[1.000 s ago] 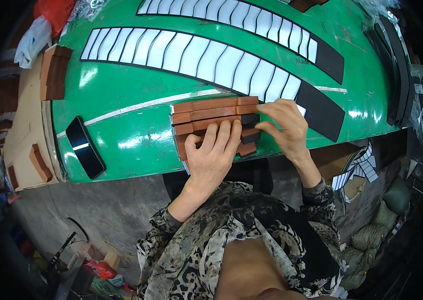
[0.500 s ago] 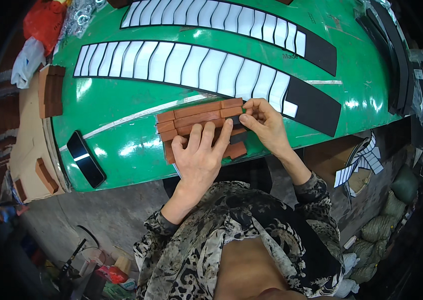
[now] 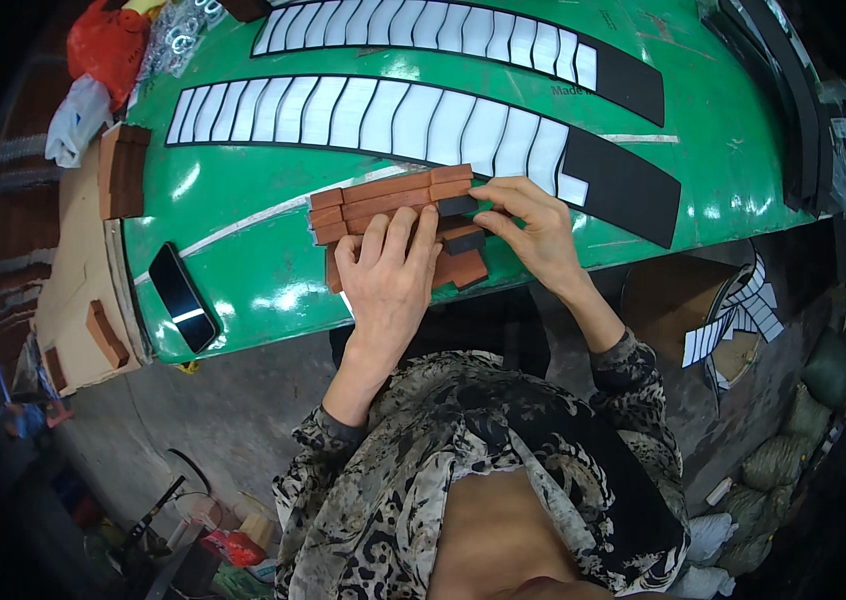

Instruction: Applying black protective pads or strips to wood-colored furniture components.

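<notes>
My left hand (image 3: 390,270) lies over a stack of reddish-brown, stepped strips (image 3: 383,195) that look like model roof tiles. Its fingers are stretched out and their tips press on the strips. At the right end of the stack, dark grey patches (image 3: 458,206) show below the brown ridges. My right hand (image 3: 533,225) is beside that end, thumb and index finger drawn together in a pinch at the edge of the upper strip. Whatever lies between those fingertips is too small to make out. Another brown piece (image 3: 461,270) shows lower in the stack.
Two curved black panels with white wavy segments (image 3: 383,120) (image 3: 423,28) lie across the green table (image 3: 253,220). A phone (image 3: 183,295) is at left, near cardboard (image 3: 78,270) with brown pieces. Black strips (image 3: 778,110) line the right edge; a box (image 3: 673,300) stands below.
The whole view has shifted a little. My left fingers have slid down the stack, baring more of the strips and dark patches. My right hand stays pinched at the right end.
</notes>
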The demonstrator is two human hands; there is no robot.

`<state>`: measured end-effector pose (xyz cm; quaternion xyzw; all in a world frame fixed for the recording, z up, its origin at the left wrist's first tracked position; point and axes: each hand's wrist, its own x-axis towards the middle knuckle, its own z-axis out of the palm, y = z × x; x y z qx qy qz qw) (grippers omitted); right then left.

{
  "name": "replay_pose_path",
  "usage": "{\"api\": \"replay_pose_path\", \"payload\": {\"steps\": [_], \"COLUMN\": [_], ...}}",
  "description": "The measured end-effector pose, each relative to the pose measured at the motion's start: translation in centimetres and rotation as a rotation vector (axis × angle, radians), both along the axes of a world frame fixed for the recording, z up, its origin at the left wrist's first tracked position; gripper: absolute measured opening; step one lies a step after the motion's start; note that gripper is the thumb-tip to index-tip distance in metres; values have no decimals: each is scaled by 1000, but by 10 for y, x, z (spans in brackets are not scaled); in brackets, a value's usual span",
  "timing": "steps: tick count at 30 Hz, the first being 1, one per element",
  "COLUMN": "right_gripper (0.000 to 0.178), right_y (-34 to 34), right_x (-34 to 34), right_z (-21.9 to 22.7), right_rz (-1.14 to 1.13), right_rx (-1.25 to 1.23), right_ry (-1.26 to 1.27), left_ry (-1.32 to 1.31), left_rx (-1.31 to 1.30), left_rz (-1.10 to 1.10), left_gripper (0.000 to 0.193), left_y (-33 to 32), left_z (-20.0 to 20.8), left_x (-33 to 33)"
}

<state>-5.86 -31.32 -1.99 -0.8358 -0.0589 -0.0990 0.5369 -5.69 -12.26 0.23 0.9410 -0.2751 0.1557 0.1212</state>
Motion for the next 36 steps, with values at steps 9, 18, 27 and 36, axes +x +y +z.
{"api": "replay_pose_path", "payload": {"steps": [9,18,27,36], "right_gripper": [27,28,28,28], "right_y": [-1,-4,-2,13], "right_x": [3,3,11,19], "right_z": [2,16,28,37], "right_rz": [54,163,235,236], "right_rx": [-269,-472,-547,-648], "right_ry": [-219,-237,-181,-261], "left_ry": [-31,-71,-81,-47], "left_rx": [22,23,24,25], "left_rz": [0,-14,-3,-3], "left_gripper": [41,47,47,46], "left_y": [0,3,3,4], "left_z": [-3,-13,-13,-11], "left_x": [-12,-20,-19,-12]}}
